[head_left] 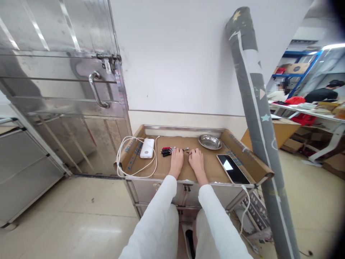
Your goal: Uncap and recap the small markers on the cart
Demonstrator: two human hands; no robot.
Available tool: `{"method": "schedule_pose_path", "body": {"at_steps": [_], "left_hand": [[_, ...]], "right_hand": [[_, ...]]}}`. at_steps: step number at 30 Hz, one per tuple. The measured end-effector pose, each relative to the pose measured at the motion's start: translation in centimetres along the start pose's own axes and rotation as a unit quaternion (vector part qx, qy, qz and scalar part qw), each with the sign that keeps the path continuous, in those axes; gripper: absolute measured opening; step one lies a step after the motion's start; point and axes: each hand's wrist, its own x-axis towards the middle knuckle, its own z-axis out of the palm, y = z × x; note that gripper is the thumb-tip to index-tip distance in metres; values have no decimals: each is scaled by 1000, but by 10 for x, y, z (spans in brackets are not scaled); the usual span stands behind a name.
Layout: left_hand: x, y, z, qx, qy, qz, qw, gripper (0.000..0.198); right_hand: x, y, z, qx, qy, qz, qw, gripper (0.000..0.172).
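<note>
My left hand (176, 160) lies flat, palm down, on the cardboard-covered top of a steel cart (188, 179), fingers stretched toward a small bundle of red and black handled tools (167, 151). My right hand (196, 160) rests beside it, also flat with fingers out, its fingertips close to a tiny dark part (188, 152). Neither hand holds anything. Both arms are in white sleeves.
A white power bank (147, 148) with a looped white cable (126, 158) sits at the left. A steel bowl (210, 142) stands at the back right, a phone (233, 168) at the right front. A grey rolled mat (256, 108) leans right; a steel door (59, 86) left. People work in the far right background.
</note>
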Motion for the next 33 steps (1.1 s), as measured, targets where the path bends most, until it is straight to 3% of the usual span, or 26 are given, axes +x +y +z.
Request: {"method": "schedule_pose_path", "body": {"at_steps": [10, 17, 25, 33], "left_hand": [[-3, 2, 0, 12, 1, -16, 1000, 27], [-9, 5, -11, 10, 3, -4, 1000, 28], [-19, 5, -22, 53, 53, -178, 981, 33], [-20, 4, -27, 59, 23, -175, 982, 27]], "right_hand": [[-1, 3, 3, 23, -31, -16, 999, 29], [-1, 5, 5, 47, -26, -30, 998, 32], [-3, 4, 3, 61, -33, -23, 997, 32], [-2, 4, 3, 44, -44, -22, 998, 31]]}}
